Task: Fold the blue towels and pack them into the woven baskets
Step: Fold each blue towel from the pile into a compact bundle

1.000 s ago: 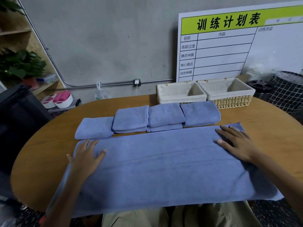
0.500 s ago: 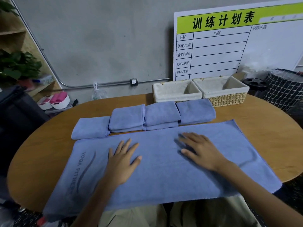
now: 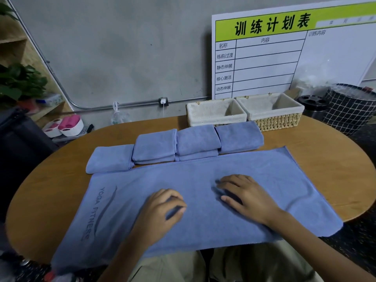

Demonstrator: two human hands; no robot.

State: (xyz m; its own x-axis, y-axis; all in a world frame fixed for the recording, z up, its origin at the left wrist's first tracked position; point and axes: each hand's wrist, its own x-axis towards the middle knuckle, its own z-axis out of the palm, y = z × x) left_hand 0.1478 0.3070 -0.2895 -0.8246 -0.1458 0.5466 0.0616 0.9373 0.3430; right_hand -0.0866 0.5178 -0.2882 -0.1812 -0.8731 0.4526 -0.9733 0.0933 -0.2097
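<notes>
- Both hands lie on the towel (image 3: 254, 176): left hand (image 3: 162, 212) with loosely bent fingers, right hand (image 3: 246, 197) flat, holding nothing.
- Smoothing step, I think.
- Next I should grab an end and fold.
- Baskets (image 3: 272, 113) wait at 1 o'clock.

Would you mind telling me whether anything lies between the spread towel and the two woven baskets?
Yes: a row of folded towels lies on the table between the spread towel and the baskets.
</notes>
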